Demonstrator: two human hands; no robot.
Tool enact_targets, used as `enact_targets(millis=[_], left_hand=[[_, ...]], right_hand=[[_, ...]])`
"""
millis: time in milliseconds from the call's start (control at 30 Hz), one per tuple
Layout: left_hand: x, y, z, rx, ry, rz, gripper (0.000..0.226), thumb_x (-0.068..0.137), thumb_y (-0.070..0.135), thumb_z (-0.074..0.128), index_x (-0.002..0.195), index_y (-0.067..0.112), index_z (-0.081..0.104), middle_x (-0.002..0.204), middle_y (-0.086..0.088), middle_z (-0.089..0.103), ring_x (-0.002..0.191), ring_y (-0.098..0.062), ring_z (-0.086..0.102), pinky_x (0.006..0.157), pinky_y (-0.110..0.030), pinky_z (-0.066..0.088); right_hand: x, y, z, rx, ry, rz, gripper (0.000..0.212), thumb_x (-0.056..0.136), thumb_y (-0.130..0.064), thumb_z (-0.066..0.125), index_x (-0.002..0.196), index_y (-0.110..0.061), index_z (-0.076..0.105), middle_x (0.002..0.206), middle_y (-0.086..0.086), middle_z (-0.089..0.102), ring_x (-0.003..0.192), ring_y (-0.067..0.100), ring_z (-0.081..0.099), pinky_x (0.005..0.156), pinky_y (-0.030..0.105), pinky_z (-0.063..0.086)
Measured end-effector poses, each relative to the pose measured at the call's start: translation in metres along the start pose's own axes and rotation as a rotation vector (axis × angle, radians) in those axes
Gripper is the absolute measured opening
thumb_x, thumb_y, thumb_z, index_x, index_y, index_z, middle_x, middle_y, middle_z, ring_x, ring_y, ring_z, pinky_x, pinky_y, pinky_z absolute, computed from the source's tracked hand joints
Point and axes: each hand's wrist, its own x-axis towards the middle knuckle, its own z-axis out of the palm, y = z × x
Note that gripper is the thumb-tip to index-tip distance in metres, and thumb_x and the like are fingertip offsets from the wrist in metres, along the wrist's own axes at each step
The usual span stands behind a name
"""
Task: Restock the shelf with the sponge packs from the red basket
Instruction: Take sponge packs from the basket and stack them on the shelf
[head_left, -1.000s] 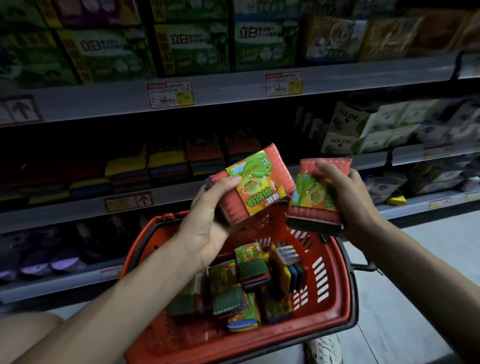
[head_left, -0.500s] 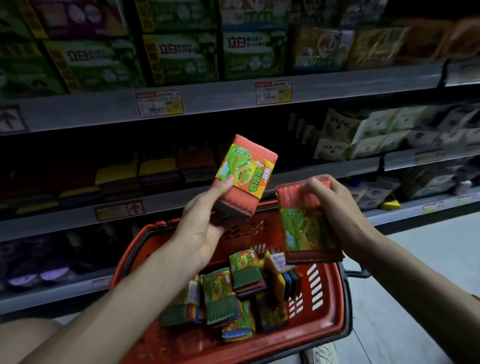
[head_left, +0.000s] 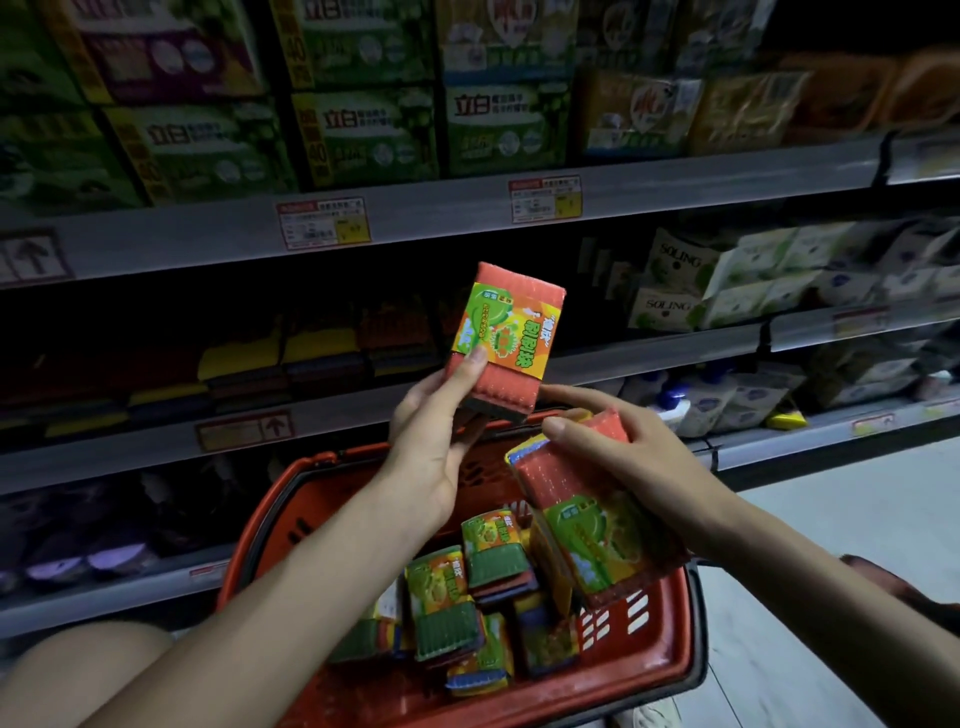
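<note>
My left hand (head_left: 431, 441) grips the lower end of a red sponge pack (head_left: 506, 332) with a green and orange label, held upright in front of the dark sponge shelf (head_left: 322, 421). My right hand (head_left: 623, 457) holds a second red sponge pack (head_left: 592, 530), tilted label-up over the right side of the red basket (head_left: 275, 509). Several more sponge packs (head_left: 457, 608) with green tops lie jumbled inside the basket.
Stacked yellow and red sponges (head_left: 291, 353) sit in the dim shelf behind my hands. Green detergent boxes (head_left: 363, 135) fill the top shelf, white SOLING packs (head_left: 691, 291) the right. Light floor (head_left: 831, 519) lies to the right; a shoe (head_left: 649, 714) shows below the basket.
My left hand turned its pack upright and raised it toward the shelf. My right hand lowered and tilted its pack over the basket.
</note>
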Motion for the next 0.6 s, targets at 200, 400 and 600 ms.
enact_targets(millis=[200, 400, 600], left_hand=[[0.009, -0.01, 0.007, -0.004, -0.007, 0.037, 0.054, 0.078, 0.032, 0.085, 0.123, 0.007, 0.066, 0.104, -0.006, 0.078, 0.088, -0.009, 0.076, 0.084, -0.031, 0.06], [0.017, -0.019, 0.015, 0.104, -0.036, 0.097, 0.041, 0.086, 0.028, 0.079, 0.12, 0.008, 0.067, 0.109, -0.008, 0.076, 0.095, -0.012, 0.075, 0.084, -0.029, 0.058], [0.026, -0.033, 0.033, 0.303, -0.027, 0.183, 0.048, 0.078, 0.039, 0.085, 0.12, 0.021, 0.069, 0.109, 0.002, 0.077, 0.102, -0.013, 0.072, 0.094, -0.037, 0.057]], right_hand=[[-0.002, 0.005, -0.001, 0.015, -0.047, -0.041, 0.051, 0.088, -0.037, 0.071, 0.137, -0.044, 0.057, 0.12, -0.01, 0.074, 0.104, 0.016, 0.074, 0.093, 0.039, 0.06], [0.001, 0.011, -0.008, 0.056, -0.001, -0.062, 0.044, 0.089, -0.033, 0.071, 0.129, -0.047, 0.059, 0.114, -0.006, 0.077, 0.101, 0.018, 0.075, 0.094, 0.038, 0.059], [0.015, 0.02, -0.026, 0.136, 0.096, -0.052, 0.039, 0.09, -0.031, 0.072, 0.124, -0.046, 0.063, 0.108, -0.007, 0.078, 0.098, 0.019, 0.076, 0.087, 0.032, 0.061]])
